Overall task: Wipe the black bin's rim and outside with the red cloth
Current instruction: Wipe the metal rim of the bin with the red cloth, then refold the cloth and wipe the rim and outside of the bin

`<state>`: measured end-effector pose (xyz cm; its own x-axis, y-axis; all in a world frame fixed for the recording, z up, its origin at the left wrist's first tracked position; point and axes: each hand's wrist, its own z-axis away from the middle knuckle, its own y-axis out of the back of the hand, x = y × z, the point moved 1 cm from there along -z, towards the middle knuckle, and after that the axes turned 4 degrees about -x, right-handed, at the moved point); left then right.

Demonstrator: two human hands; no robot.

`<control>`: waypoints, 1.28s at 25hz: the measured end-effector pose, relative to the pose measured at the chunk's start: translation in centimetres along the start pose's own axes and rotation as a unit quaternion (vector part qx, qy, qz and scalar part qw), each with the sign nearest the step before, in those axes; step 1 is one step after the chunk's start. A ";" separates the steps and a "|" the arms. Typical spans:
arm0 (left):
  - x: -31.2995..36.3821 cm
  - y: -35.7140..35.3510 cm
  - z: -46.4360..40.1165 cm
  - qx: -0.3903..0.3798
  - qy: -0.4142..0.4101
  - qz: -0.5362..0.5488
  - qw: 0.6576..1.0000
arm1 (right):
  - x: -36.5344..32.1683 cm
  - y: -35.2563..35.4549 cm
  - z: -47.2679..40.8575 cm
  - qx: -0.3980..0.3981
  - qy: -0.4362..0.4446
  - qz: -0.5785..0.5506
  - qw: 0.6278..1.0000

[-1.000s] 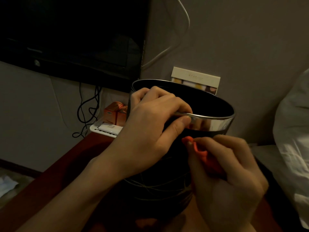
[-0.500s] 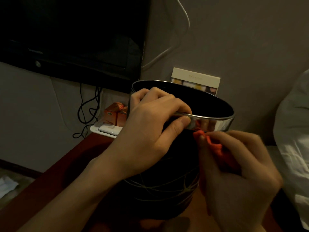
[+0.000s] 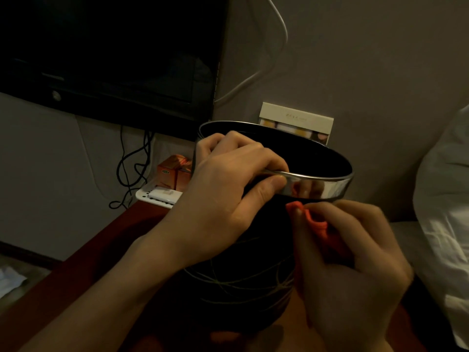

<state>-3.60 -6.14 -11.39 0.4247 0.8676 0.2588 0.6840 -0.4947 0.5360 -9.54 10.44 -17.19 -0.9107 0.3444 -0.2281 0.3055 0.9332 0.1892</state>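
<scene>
- Gripping the black bin [image 3: 241, 283] at its near rim is your left hand [image 3: 223, 207]: fingers curled over the chrome rim band [image 3: 319, 188] into the opening, thumb pressed on the outside of the band.
- Your right hand [image 3: 355, 270] sits lower and to the right of the left, fingers bunched around the red cloth [image 3: 314, 224], pinching it closed.
- The cloth's leading fold pokes out past your fingertips, just under the chrome band, against the bin's dark outer wall. Actual contact with the wall is hard to confirm in this light.
- The bin stands upright between your two hands, on a reddish-brown tabletop [image 3: 83, 262]; thin pale lines cross its lower body.
- The band mirrors the cloth and your fingers as an orange smear.
- Behind the bin: a cream box [image 3: 297, 120] against the wall, partly hidden by the far rim.
- Left of the bin: an orange carton [image 3: 170, 174] beside a white tray [image 3: 157, 196], black cables [image 3: 132, 166] hanging under a dark television [image 3: 109, 54].
- Right edge: white bedding [image 3: 444, 212].
</scene>
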 end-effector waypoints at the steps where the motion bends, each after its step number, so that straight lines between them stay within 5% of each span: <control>1: -0.1 0.0 0.0 0.002 -0.001 0.000 1.000 | -0.1 -0.3 0.3 -0.009 0.004 0.000 1.000; 6: -0.3 -0.4 0.2 0.020 0.006 -0.018 1.000 | -0.3 -0.9 0.8 -0.062 -0.018 -0.032 0.997; 13: 2.3 0.9 3.3 0.028 0.008 -0.014 0.999 | -3.4 1.5 1.1 -0.104 -0.172 -0.150 0.968; 17: 5.2 0.7 9.5 -0.002 0.104 0.133 0.986 | -5.3 4.5 3.0 -0.140 -0.415 -0.264 0.859; 21: 6.5 -2.5 15.9 -0.135 0.404 0.388 0.817 | -6.0 6.1 7.0 -0.172 -0.624 -0.302 0.700; 24: 7.1 -4.5 18.6 -0.200 0.443 0.404 0.775 | -5.9 6.3 10.7 -0.169 -0.690 -0.312 0.631; 26: 7.1 -5.2 19.1 -0.205 0.444 0.395 0.778 | -5.3 6.3 12.6 -0.173 -0.689 -0.294 0.639; 32: 4.8 -6.2 19.1 -0.195 0.382 0.280 0.859 | -4.3 7.6 14.1 -0.210 -0.630 -0.169 0.728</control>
<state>5.55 0.11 -28.79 0.0070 0.3538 0.9353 0.1856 -0.9195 0.3465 0.66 17.51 -28.24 0.1447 0.1708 -0.9746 -0.2299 0.9638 0.1348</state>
